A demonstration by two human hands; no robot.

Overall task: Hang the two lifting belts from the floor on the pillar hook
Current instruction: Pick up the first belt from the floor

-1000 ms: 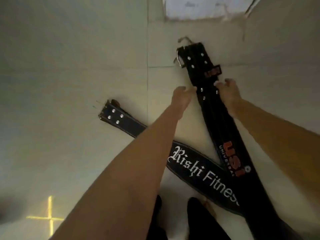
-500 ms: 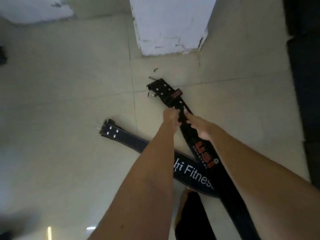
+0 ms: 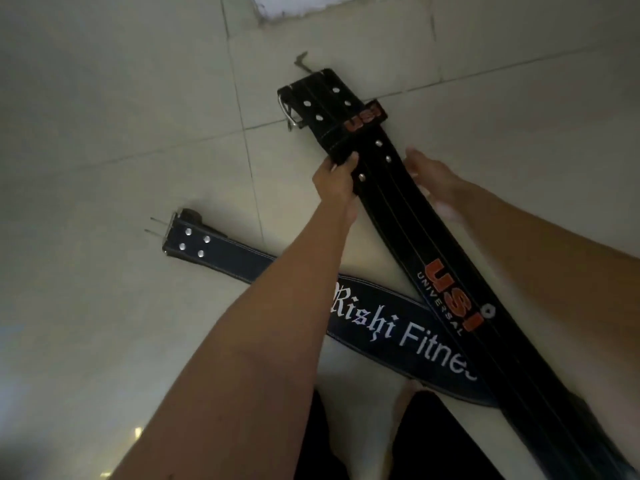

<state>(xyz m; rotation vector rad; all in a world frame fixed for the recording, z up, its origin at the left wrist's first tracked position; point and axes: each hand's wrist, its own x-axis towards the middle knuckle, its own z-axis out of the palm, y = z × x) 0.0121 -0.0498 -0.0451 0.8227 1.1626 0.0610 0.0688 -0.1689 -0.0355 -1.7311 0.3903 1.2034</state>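
Two lifting belts lie crossed on the tiled floor. The black USI belt [image 3: 446,271] runs from the upper middle to the lower right and lies on top, its steel buckle [image 3: 289,114] at the far end. The dark blue Rishi Fitness belt [image 3: 374,327] passes under it, with its buckle end [image 3: 183,237] at the left. My left hand [image 3: 337,180] grips the left edge of the USI belt just below the buckle section. My right hand [image 3: 431,178] touches the belt's right edge, fingers apart. The hook is not in view.
The white base of a pillar [image 3: 291,6] shows at the top edge, just beyond the USI buckle. Pale floor tiles [image 3: 104,133] spread to the left and right. My dark trouser legs and feet [image 3: 408,441] stand at the bottom, close to the blue belt.
The view has dropped closer to the belts, so the pillar has slid up to the top edge. My left hand has closed on the USI belt's edge; both belts lie where they were.
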